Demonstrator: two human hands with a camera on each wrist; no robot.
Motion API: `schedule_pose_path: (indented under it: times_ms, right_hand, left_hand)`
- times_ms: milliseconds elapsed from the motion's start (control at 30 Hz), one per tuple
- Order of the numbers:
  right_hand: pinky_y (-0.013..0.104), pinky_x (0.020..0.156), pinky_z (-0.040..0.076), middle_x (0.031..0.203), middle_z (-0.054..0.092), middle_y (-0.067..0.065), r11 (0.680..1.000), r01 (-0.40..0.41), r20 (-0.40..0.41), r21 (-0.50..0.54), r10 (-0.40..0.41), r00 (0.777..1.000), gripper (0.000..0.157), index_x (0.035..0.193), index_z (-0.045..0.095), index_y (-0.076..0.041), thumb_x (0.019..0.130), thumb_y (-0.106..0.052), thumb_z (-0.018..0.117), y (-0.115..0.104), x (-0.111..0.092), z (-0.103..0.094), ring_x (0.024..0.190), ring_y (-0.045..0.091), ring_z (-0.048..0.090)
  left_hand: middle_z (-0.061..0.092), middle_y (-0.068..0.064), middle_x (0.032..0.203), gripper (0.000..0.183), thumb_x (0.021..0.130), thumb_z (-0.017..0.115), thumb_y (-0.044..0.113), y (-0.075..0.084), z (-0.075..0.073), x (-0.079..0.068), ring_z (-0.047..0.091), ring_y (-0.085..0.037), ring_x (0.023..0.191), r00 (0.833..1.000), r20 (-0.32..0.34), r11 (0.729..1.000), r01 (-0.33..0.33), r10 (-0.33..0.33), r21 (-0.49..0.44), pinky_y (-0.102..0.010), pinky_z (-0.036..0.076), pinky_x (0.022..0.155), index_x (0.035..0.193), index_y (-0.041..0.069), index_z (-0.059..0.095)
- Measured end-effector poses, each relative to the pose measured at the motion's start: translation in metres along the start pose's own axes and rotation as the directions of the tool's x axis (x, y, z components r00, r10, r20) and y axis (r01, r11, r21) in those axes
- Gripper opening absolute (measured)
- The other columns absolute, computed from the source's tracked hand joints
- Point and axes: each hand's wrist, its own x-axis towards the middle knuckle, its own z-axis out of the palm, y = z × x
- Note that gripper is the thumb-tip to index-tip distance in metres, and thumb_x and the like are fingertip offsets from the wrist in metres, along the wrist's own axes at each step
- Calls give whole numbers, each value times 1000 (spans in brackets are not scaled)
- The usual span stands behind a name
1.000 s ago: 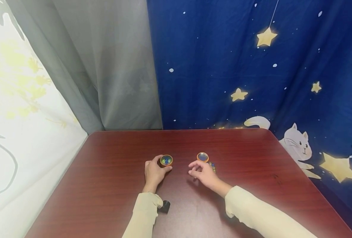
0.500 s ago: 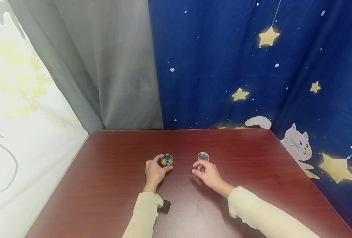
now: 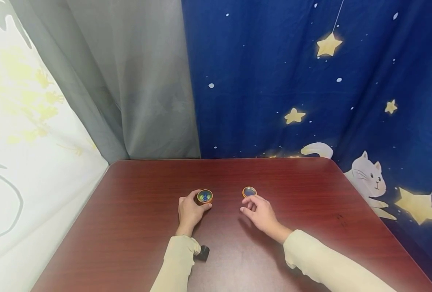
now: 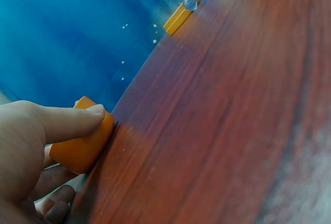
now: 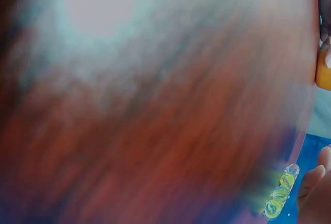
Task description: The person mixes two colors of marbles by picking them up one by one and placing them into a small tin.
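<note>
- Orange sides showed under my left hand (image 3: 189,211): thumb across one wall, fingers around the other, I gripped the small round cup (image 4: 83,154).
- That cup stood upright on the tabletop (image 3: 143,194), left of centre from where I looked, with blue and yellow-green marbles (image 3: 205,198) inside it.
- Nothing showed in the grip of my right hand (image 3: 261,213); I held it bent at the fingers, with a narrow gap between thumb and forefinger.
- Just beyond my right fingertips lay a shallow dish (image 3: 249,191), orange-rimmed and grey inside, well apart from the cup.
- Loose marbles (image 5: 282,193), clear with yellow-green and blue in them, sat in a row beside that dish, near my right hand; whether my fingers touched them, I could not tell.
- Cream sleeves (image 3: 333,259) covered both my forearms, and a small black object (image 3: 202,253) showed beside my left cuff.
- Dark red wood grain ran across the tabletop.
- Past its far edge hung a grey curtain (image 3: 146,81) and a blue curtain (image 3: 256,81) printed with yellow stars and a white cat (image 3: 367,174); pale printed fabric (image 3: 29,182) hung on my left.
</note>
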Motion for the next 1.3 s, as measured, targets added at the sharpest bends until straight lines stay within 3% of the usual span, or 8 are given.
schedule_pose_path:
  times_ms: [200,400,1300]
  right_hand:
    - [25,55,43,70,52,-9,999,30,-32,-22,-31,999,20,88,69,-13,74,-10,82,5,-2,-1,58,3,48]
    - [25,56,42,70,52,-9,999,8,-53,-37,-10,999,19,86,68,-15,74,-11,82,10,-3,-5,59,5,48]
    - [30,60,42,72,53,-7,985,-138,37,-101,142,989,21,90,69,-13,74,-8,81,27,-7,-26,63,9,51]
  left_hand:
    - [69,-10,99,65,64,91,28,-2,1,0,50,-30,104,1000,-12,1000,-16,16,5,-45,42,86,121,10,66]
    - [69,-10,99,65,64,91,28,-2,1,0,50,-31,104,1000,-16,1000,-20,20,-1,-45,42,86,121,9,66]
    - [68,-10,100,65,65,91,28,-2,2,1,49,-30,104,1000,-9,1000,-5,5,4,-45,42,86,122,10,66]
